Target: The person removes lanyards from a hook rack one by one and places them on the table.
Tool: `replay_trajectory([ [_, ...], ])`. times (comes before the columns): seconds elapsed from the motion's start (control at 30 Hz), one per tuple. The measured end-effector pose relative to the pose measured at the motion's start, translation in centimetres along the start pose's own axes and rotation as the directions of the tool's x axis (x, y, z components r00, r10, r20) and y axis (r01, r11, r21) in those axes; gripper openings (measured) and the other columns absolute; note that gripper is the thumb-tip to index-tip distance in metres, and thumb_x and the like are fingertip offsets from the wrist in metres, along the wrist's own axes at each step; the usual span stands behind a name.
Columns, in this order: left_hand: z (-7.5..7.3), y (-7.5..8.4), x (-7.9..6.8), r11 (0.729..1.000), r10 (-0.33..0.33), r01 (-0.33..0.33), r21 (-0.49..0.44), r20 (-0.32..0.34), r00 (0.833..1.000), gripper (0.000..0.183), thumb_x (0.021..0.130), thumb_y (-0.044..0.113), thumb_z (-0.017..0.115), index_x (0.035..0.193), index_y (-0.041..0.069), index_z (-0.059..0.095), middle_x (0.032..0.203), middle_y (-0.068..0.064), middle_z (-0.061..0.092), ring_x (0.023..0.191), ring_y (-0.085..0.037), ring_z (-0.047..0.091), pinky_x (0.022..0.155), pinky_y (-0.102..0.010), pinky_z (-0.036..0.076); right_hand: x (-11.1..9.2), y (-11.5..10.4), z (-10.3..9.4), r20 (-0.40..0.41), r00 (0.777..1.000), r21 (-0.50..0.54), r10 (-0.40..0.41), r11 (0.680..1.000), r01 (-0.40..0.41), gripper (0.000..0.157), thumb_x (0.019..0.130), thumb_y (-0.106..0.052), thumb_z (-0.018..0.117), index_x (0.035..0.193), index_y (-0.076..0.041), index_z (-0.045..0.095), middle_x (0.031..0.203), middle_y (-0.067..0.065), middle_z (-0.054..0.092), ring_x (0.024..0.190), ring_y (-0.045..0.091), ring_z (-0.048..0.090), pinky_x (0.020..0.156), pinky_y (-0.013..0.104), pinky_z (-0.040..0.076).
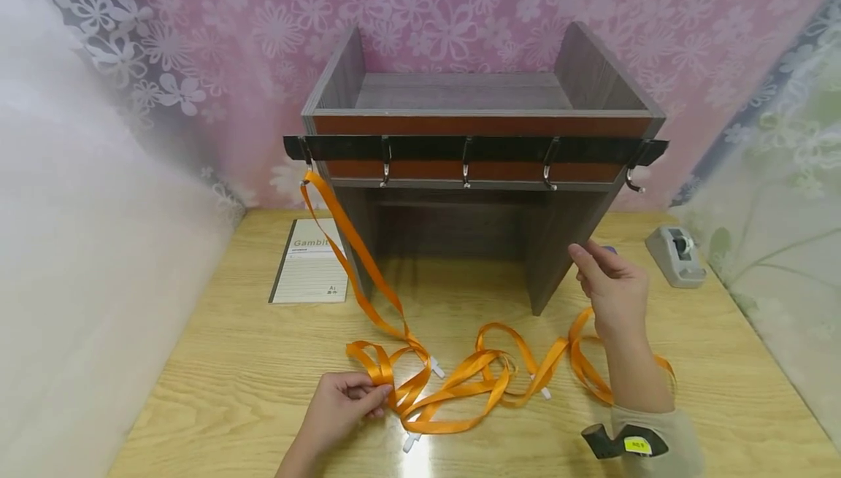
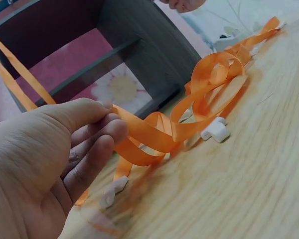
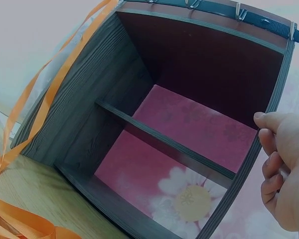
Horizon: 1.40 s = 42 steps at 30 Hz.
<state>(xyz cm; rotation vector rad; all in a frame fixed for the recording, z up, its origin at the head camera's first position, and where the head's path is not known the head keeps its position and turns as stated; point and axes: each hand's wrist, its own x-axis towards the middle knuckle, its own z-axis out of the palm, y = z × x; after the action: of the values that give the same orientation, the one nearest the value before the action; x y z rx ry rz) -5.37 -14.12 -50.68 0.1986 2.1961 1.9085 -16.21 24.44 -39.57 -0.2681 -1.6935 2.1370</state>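
Observation:
An orange lanyard (image 1: pixel 355 233) hangs from the leftmost hook of a dark hook strip (image 1: pixel 427 148) on a grey wooden shelf unit (image 1: pixel 338 237). More orange lanyards (image 1: pixel 460 427) with white plastic clips lie looped on the table. My left hand (image 1: pixel 344 405) pinches an orange lanyard (image 2: pixel 134 124) between thumb and fingers at the left end of this pile. Beside the front edge of the unit's right side panel (image 1: pixel 558 266) is my right hand (image 1: pixel 614 288), fingers curled and thumb tip at that edge. Whether it grips the panel cannot be made out.
A Gambit notepad (image 1: pixel 309 266) lies left of the unit, partly behind its leg. A grey tape dispenser (image 1: pixel 677 255) stands at the right. Something small and blue (image 1: pixel 609 249) shows behind my right hand. A flowered wall covering (image 1: pixel 263 40) encloses the wooden table (image 1: pixel 223 361).

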Motion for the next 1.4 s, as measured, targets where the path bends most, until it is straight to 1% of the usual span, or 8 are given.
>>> replay_trajectory([
  [0.2,0.0,-0.5,0.1,0.999,-0.029,0.029,-0.021,-0.021,0.999,0.021,0.088,0.018,0.078,0.089,-0.003,0.077,0.08,-0.019,0.075,0.063,-0.016,0.072,0.061,-0.032,0.064,0.2,-0.2,0.1,-0.011,0.999,-0.011,0.033,0.999,-0.033,0.022,0.083,-0.009,0.081,0.105,-0.005,0.079,0.072,-0.004,0.069,0.055,0.007,0.054,0.05,0.011,0.05],
  [0.5,-0.4,-1.1,0.0,0.998,-0.063,0.062,-0.029,-0.037,0.997,0.022,0.087,0.016,0.078,0.097,-0.003,0.077,0.086,-0.018,0.077,0.071,-0.019,0.076,0.067,-0.032,0.064,0.2,-0.3,-0.1,-0.009,0.999,-0.012,0.053,0.999,-0.053,0.024,0.083,-0.01,0.082,0.106,-0.006,0.079,0.071,-0.005,0.069,0.055,0.007,0.054,0.05,0.012,0.051],
  [0.67,-0.8,-1.0,-0.4,0.995,-0.087,0.088,0.042,-0.028,0.996,0.02,0.086,0.022,0.079,0.093,0.002,0.079,0.082,-0.014,0.077,0.066,-0.016,0.074,0.063,-0.03,0.064,0.1,-0.4,-0.2,0.0,0.997,-0.001,0.072,0.997,-0.072,0.022,0.083,-0.01,0.082,0.105,-0.007,0.08,0.071,-0.006,0.07,0.054,0.007,0.054,0.051,0.012,0.052],
  [0.8,-1.1,-0.9,-0.7,0.99,-0.07,0.066,0.122,0.03,0.997,0.021,0.087,0.027,0.079,0.089,0.007,0.081,0.07,-0.008,0.075,0.059,-0.014,0.07,0.057,-0.031,0.062,0.0,-0.3,-0.1,0.005,0.997,0.003,0.073,0.997,-0.073,0.021,0.083,-0.01,0.081,0.104,-0.007,0.08,0.071,-0.007,0.07,0.054,0.007,0.054,0.052,0.012,0.052],
  [0.97,-1.7,-0.3,-1.1,0.977,-0.041,0.018,0.213,0.103,0.994,0.025,0.09,0.034,0.074,0.089,0.011,0.082,0.064,-0.003,0.073,0.056,-0.013,0.069,0.053,-0.029,0.06,0.0,-0.2,-0.1,0.004,0.998,0.013,0.06,0.998,-0.06,0.02,0.084,-0.007,0.08,0.104,-0.006,0.08,0.069,-0.006,0.069,0.054,0.007,0.053,0.051,0.012,0.051],
  [1.13,-2.4,0.8,-1.2,0.964,-0.024,-0.004,0.265,0.101,0.995,0.029,0.09,0.04,0.073,0.081,0.014,0.082,0.06,-0.001,0.071,0.055,-0.014,0.069,0.049,-0.023,0.055,0.1,-0.2,0.1,0.021,0.999,0.018,0.043,0.999,-0.043,0.021,0.084,-0.006,0.08,0.105,-0.004,0.079,0.071,-0.006,0.07,0.055,0.007,0.053,0.052,0.012,0.051],
  [1.3,-2.5,1.7,-1.2,0.964,-0.024,-0.001,0.266,0.091,0.996,0.031,0.09,0.04,0.073,0.079,0.012,0.081,0.062,-0.004,0.072,0.057,-0.016,0.07,0.051,-0.024,0.057,0.1,-0.3,0.0,0.018,0.999,-0.002,0.047,0.999,-0.047,0.022,0.083,-0.01,0.081,0.105,-0.005,0.079,0.074,-0.006,0.071,0.054,0.007,0.054,0.053,0.011,0.051],
  [1.4,-2.5,2.3,-1.4,0.966,-0.018,-0.01,0.259,0.105,0.994,0.032,0.091,0.039,0.073,0.081,0.01,0.081,0.065,-0.006,0.073,0.056,-0.016,0.07,0.052,-0.026,0.059,0.0,-0.2,-0.2,0.016,0.999,-0.009,0.045,0.999,-0.044,0.024,0.083,-0.01,0.081,0.106,-0.005,0.079,0.076,-0.005,0.072,0.055,0.007,0.054,0.052,0.011,0.051],
])
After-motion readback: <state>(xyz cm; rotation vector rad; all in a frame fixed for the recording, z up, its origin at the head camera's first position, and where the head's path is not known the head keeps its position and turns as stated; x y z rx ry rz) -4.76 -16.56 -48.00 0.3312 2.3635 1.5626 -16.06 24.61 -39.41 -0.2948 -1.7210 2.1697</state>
